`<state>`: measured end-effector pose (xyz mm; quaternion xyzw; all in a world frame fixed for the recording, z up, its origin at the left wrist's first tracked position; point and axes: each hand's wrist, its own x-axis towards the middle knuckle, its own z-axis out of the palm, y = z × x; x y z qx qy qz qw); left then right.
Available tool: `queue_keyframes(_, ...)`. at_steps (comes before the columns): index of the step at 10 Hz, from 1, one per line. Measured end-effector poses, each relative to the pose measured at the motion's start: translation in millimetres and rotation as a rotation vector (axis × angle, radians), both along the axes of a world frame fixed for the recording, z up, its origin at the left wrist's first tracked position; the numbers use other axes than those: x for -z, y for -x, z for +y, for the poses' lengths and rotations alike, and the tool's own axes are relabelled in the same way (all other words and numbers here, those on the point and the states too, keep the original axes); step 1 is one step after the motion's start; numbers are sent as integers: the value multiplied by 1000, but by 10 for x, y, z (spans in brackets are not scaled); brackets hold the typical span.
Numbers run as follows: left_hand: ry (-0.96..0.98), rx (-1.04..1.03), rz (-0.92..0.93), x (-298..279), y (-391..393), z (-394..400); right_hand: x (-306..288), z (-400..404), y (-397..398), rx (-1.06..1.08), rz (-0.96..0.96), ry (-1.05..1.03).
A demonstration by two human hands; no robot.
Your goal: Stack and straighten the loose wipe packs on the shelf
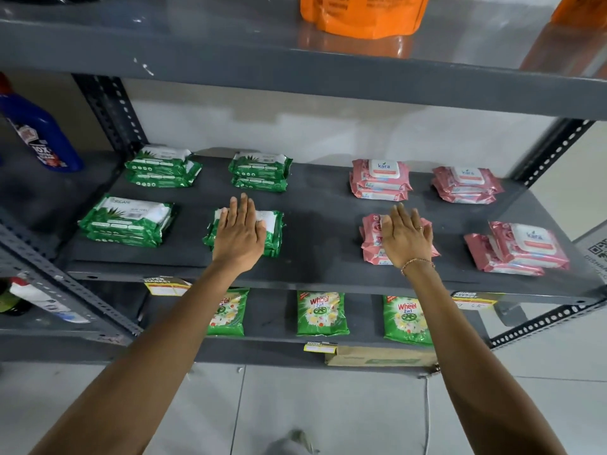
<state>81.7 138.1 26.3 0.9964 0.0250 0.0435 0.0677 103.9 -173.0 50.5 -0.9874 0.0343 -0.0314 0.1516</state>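
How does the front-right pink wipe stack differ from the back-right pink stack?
The front-right pink stack is untidy: its top pack sits shifted right and back, leaving the lower pack sticking out at the left. The back-right pink stack is closer to square, its packs only slightly fanned. The front one sits near the shelf edge, the other by the wall. Neither is being touched.

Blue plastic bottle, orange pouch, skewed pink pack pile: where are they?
Blue plastic bottle (42, 139), head view, on its labelled body.
Orange pouch (361, 14), head view, on its front face.
Skewed pink pack pile (522, 249), head view, on the top pack.
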Motion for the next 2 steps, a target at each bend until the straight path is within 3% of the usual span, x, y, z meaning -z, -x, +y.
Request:
queue_keyframes(1, 24, 16, -17, -124, 90, 30, -100, 73, 299, 69, -310, -107)
queue_keyframes(2, 44, 70, -274, -59, 466, -145, 249, 294, 1050, 92, -524, -257)
